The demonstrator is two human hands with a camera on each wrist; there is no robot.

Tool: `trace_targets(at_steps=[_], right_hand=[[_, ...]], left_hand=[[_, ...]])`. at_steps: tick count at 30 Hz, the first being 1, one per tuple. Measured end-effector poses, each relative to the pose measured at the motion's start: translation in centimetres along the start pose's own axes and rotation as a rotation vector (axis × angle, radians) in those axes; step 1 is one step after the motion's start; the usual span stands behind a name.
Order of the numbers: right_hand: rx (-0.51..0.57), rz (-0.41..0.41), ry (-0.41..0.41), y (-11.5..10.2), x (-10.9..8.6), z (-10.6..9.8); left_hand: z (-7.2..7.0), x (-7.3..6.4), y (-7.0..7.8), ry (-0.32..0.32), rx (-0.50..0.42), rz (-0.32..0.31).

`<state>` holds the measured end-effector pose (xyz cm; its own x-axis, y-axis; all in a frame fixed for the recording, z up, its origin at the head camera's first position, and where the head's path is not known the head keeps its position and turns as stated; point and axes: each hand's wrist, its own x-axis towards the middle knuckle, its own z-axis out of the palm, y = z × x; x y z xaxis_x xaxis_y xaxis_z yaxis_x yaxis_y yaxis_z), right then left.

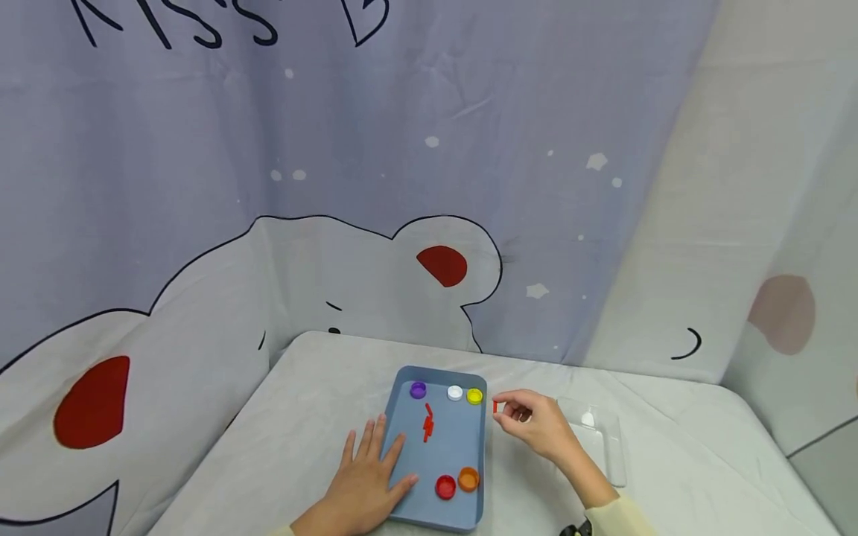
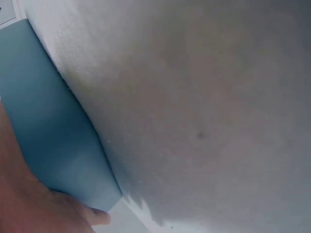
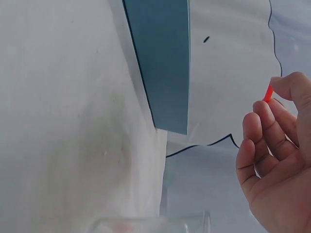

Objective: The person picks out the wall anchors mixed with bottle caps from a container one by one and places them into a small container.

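Note:
With its fingers spread straight, my left hand (image 1: 362, 480) rests over the left edge of a blue-grey tray (image 1: 452, 443). My right hand (image 1: 539, 426), just off the tray's right side, pinches a short red stick (image 1: 495, 406) between thumb and fingertip; the right wrist view shows this stick (image 3: 268, 92) too. Several similar red sticks (image 1: 427, 426) lie bunched on the tray. At its far end sit a purple round cap (image 1: 418, 390), a white cap (image 1: 455, 393) and a yellow cap (image 1: 474, 396). A red cap (image 1: 445, 487) and an orange cap (image 1: 468, 479) sit near its front.
A clear plastic box (image 1: 613, 447) stands on the white-covered table (image 1: 322, 402), to the right of the tray and partly behind my right forearm. A printed curtain (image 1: 375, 149) hangs behind the table. Something small and black (image 1: 576, 529) shows by the right sleeve.

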<state>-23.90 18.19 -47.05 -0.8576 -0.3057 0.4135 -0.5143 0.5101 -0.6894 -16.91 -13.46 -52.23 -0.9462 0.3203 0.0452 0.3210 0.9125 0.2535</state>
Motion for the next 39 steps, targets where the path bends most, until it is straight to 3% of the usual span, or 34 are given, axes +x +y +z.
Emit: trace_targets(at_steps=[14,21,26,39], right_hand=[[-0.04,0.011,0.048,1.0,-2.2,-2.4],[0.008,0.088,0.033,1.3,-3.2,-3.7],[0.04,0.06,0.056,1.7,-3.7,-4.4],[-0.074,0.111,0.133,2.7,-5.2,-6.2]], left_hand=[[0.5,-0.3,-0.2,0.009,-0.008,0.007],[0.4,-0.3,-0.3,0.013,-0.005,0.009],[0.3,-0.2,-0.2,0.001,-0.002,0.004],[0.1,0.0,-0.1,-0.012,-0.009,0.005]])
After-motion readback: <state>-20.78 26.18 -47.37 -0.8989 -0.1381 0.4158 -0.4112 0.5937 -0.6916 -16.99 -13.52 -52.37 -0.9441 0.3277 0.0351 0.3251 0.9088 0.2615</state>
